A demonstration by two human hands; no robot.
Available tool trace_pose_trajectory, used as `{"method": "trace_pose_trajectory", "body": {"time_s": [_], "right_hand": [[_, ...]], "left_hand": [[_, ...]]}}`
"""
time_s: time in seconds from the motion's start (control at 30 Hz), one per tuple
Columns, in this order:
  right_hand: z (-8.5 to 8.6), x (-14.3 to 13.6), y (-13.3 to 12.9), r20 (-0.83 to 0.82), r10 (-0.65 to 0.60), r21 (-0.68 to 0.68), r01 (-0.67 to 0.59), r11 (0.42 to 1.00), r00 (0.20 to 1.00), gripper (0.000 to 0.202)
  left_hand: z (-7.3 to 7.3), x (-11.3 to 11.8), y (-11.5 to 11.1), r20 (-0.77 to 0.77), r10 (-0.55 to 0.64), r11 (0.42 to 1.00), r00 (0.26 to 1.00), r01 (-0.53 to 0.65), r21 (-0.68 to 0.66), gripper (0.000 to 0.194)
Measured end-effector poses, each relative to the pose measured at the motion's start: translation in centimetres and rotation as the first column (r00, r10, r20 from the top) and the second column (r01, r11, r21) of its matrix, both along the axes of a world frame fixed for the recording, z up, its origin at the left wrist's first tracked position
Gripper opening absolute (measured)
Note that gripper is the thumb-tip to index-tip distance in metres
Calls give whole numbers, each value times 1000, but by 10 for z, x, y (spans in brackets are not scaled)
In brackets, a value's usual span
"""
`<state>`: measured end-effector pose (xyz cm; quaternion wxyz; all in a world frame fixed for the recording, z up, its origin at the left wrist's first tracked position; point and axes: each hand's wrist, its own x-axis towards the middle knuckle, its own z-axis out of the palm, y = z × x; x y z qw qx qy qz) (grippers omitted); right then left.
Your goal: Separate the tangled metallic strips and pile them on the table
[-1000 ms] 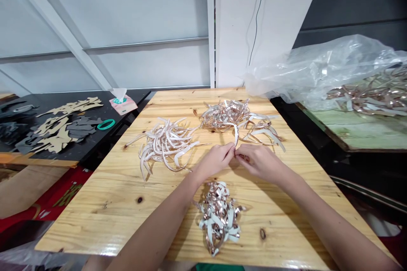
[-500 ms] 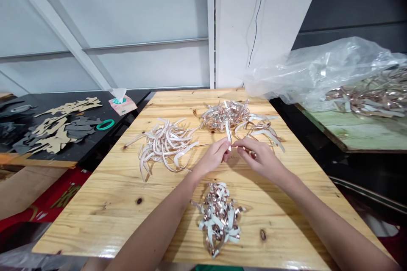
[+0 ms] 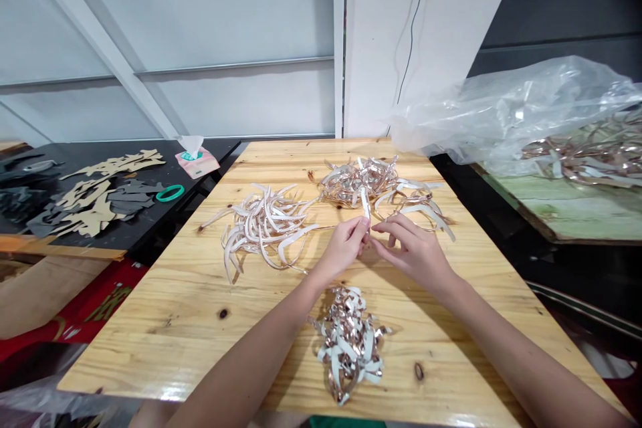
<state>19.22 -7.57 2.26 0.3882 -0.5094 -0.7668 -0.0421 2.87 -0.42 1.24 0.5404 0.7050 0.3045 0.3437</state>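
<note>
My left hand (image 3: 348, 241) is closed, pinching a narrow white-and-rose-gold strip (image 3: 365, 199) that stands up above the thumb. Close by on the right is my right hand (image 3: 412, 246), its thumb and index finger apart and pointing at the pinched end of the strip. Just beyond both hands lies a tangled pile of shiny rose-gold strips (image 3: 358, 180). A looser heap of pale strips (image 3: 265, 221) rests to the left. Nearer to me, between my forearms, sits a pile of short curled metallic-and-white pieces (image 3: 350, 341).
Everything stands on a wooden table (image 3: 180, 334). A black table (image 3: 150, 167) at the left holds beige scraps (image 3: 95, 204), a green tape ring (image 3: 170, 193) and a tissue pack (image 3: 197, 162). Clear plastic sheeting (image 3: 526, 114) covers more strips (image 3: 592, 160) on a board at the right.
The right thumb and index finger have spread a little beside the strip. My left hand keeps its pinch. The whole view has shifted slightly.
</note>
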Motion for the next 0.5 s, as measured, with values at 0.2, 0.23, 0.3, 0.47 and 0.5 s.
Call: {"method": "trace_pose_trajectory", "body": {"time_s": [0.2,0.23,0.3,0.47,0.5], "right_hand": [[2,0,-1,127,-57,56,50,997,990,17],[2,0,-1,144,-64,65,55,996,988,18],[1,0,-1,169,-70,76,58,995,983,19],[-2,-1,-1,170,-66,113,47,992,983,18],[-1,-1,-1,172,-57,112,38,993,983,17]], "left_hand": [[7,2,-7,-76,101,992,992,-94,88,47],[7,2,-8,-78,111,991,991,-104,82,46],[8,2,-8,-89,127,989,988,-120,82,43],[11,1,-8,-132,110,991,985,-99,87,36],[11,1,-8,-142,96,994,985,-89,58,36]]}}
